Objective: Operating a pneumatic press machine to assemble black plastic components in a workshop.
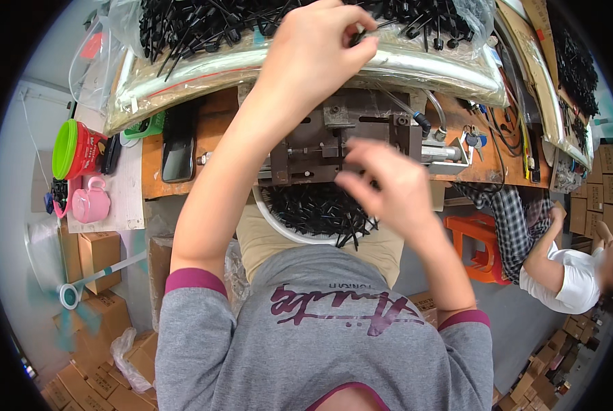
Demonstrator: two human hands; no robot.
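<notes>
My left hand (pixel 319 53) reaches over the front edge of a plastic-wrapped tray (pixel 203 77) at the far side. Its thumb and fingers curl together beside the heap of black plastic parts with thin stems (pixel 203 24); what is between them is too small to make out. Lower down, my right hand (pixel 392 183) is smeared by motion, just in front of the dark metal fixture (pixel 306 140) on the bench. Between my legs and the bench, a white round basin (pixel 273 222) holds many similar black parts (pixel 313 211), partly under my right hand.
On the wooden bench (pixel 157 168) lie a black phone (pixel 179 152) and, to the right, keys (pixel 476 140). A red-and-green tub (pixel 80 151) and pink mug (pixel 90 202) stand left. Right of me, a person in white (pixel 560 274) sits by an orange stool (pixel 474 240). Cartons (pixel 97 322) surround us.
</notes>
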